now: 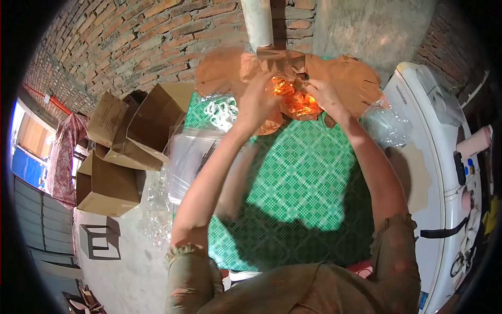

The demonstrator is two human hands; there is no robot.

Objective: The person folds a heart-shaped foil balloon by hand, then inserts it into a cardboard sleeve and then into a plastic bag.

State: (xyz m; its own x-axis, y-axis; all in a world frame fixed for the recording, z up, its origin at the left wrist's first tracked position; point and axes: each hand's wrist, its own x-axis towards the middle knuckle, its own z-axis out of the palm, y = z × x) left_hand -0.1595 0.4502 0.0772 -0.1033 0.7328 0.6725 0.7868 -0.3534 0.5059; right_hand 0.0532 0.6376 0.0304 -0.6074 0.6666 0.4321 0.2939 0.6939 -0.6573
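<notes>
At the far end of the table, crumpled shiny orange film (298, 102) glows in the sunlight between my two hands. My left hand (257, 102) is closed at its left side, with the fingertips partly hidden against it. On the other side, my right hand (325, 98) pinches the film's upper right edge. Flat orange-brown sheets (348, 81) spread behind and around both hands. A small brown box-like piece (281, 60) stands just beyond the film. Near my left wrist lies a tangled white cord or strip (220, 112).
A green checked tablecloth (298, 183) covers the table. Clear plastic sleeves (191, 157) lie at its left edge, and a clear bag (387, 124) at the right. Open cardboard boxes (110, 183) stand left. A white appliance (439, 172) borders the right, a pipe (258, 23) the back.
</notes>
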